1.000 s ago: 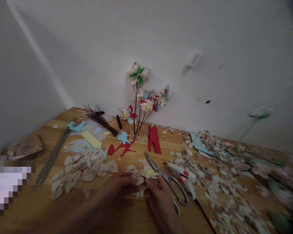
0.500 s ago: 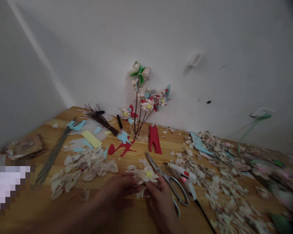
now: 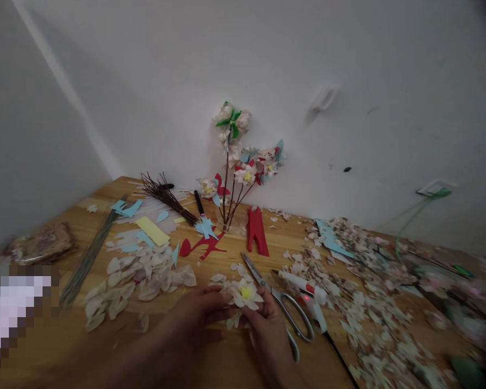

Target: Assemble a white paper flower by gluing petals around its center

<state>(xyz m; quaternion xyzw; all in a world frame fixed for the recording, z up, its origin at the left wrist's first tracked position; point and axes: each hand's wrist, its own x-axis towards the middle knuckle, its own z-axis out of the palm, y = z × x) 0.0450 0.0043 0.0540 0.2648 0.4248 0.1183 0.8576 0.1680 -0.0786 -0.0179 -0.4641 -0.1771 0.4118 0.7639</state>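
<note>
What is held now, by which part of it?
A white flower, by its near petals, in the right grip; for the left grip, I cannot tell.

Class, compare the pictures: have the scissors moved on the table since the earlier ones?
No. Judged against the red cut-out, the scissors have shifted no visible way: their tips lie at the same spot by its near end.

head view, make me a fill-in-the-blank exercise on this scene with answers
The right hand holds a white flower whose centre is ____.
The small light on the glue gun glows ____.
The leaves among the topmost flowers are ____.
In the picture, the twig bundle lies to the ____ of the upright stems.
Missing: yellow; red; green; left
</note>
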